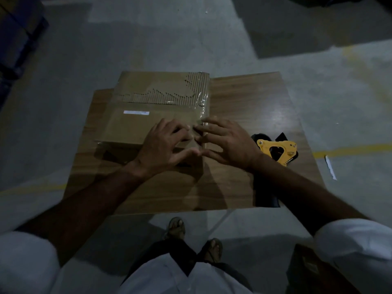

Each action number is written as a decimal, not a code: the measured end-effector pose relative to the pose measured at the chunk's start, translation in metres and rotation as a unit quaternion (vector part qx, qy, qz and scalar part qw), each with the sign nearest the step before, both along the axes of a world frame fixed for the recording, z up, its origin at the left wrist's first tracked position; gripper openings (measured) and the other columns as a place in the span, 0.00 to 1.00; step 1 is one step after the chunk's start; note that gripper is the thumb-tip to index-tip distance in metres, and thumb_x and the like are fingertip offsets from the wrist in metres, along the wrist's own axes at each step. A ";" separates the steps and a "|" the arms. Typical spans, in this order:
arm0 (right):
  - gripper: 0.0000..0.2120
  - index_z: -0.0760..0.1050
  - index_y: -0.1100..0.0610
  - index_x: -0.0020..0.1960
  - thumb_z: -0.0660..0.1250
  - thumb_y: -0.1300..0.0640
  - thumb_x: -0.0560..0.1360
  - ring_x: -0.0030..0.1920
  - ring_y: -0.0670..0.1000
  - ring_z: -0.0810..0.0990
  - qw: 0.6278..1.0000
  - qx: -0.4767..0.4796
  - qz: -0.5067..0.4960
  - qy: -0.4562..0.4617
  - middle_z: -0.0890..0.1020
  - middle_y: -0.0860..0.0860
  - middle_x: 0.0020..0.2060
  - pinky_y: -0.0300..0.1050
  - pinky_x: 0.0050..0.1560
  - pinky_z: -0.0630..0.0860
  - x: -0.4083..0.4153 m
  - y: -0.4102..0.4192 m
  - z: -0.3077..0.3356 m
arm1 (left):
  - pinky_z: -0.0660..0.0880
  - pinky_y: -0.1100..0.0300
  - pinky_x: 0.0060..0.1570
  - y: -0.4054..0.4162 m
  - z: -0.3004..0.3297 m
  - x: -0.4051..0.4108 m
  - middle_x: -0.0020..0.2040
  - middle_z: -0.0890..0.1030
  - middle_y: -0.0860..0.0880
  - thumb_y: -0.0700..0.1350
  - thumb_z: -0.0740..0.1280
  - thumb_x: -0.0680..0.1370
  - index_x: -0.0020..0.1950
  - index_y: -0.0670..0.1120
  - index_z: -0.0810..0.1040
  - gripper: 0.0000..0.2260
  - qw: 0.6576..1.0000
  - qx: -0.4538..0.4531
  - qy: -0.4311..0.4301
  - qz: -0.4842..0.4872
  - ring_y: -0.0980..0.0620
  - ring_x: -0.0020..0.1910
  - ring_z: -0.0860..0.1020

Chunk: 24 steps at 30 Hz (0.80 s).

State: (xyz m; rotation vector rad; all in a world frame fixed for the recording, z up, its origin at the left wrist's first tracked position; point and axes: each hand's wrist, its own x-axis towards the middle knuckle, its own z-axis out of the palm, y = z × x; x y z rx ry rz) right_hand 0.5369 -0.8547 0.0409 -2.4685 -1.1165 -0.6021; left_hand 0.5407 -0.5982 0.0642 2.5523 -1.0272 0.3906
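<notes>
A brown cardboard box [135, 124] lies on a small wooden table [250, 98]. Its far flap is torn, showing the corrugated ribs, and clear tape [202, 107] runs along its right edge. A small white label sits on the near flap. My left hand [165, 145] rests flat on the box's near right corner with fingers spread. My right hand [227, 141] presses flat beside it over the taped edge, and the fingertips of both hands meet. Neither hand grips anything.
A yellow and black tape dispenser [275, 150] lies on the table just right of my right hand. Grey concrete floor with yellow lines surrounds the table. A scrap of white paper [331, 167] lies on the floor at right. My sandalled feet [176, 228] stand below the table's near edge.
</notes>
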 end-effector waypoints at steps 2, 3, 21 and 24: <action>0.19 0.82 0.57 0.63 0.72 0.45 0.80 0.71 0.57 0.76 1.000 0.014 -0.006 -0.006 0.80 0.56 0.68 0.51 0.67 0.71 0.000 0.003 -0.004 | 0.75 0.45 0.49 0.000 -0.003 -0.001 0.59 0.79 0.46 0.66 0.68 0.78 0.57 0.46 0.82 0.24 1.000 0.003 -0.019 0.000 0.43 0.52 0.75; 0.20 0.82 0.58 0.64 0.73 0.45 0.79 0.71 0.58 0.76 1.000 0.025 -0.016 -0.001 0.79 0.56 0.69 0.52 0.67 0.72 -0.004 0.004 -0.009 | 0.75 0.45 0.49 0.001 -0.004 -0.003 0.60 0.80 0.45 0.65 0.69 0.77 0.59 0.46 0.81 0.24 1.000 0.013 -0.024 0.000 0.42 0.53 0.76; 0.21 0.82 0.57 0.55 0.75 0.40 0.76 0.73 0.56 0.74 0.974 0.138 -0.174 0.046 0.82 0.52 0.66 0.64 0.80 0.56 -0.036 0.040 -0.017 | 0.71 0.46 0.68 0.037 0.027 0.026 0.75 0.69 0.55 0.57 0.73 0.79 0.75 0.58 0.73 0.25 0.977 0.068 0.156 -0.129 0.51 0.71 0.68; 0.22 0.83 0.58 0.51 0.69 0.38 0.78 0.70 0.53 0.77 0.955 0.195 -0.223 0.034 0.84 0.51 0.60 0.62 0.80 0.55 -0.037 0.057 -0.013 | 0.72 0.51 0.66 0.040 0.029 0.040 0.73 0.69 0.57 0.64 0.63 0.83 0.76 0.65 0.70 0.21 0.976 0.077 0.150 -0.141 0.55 0.71 0.67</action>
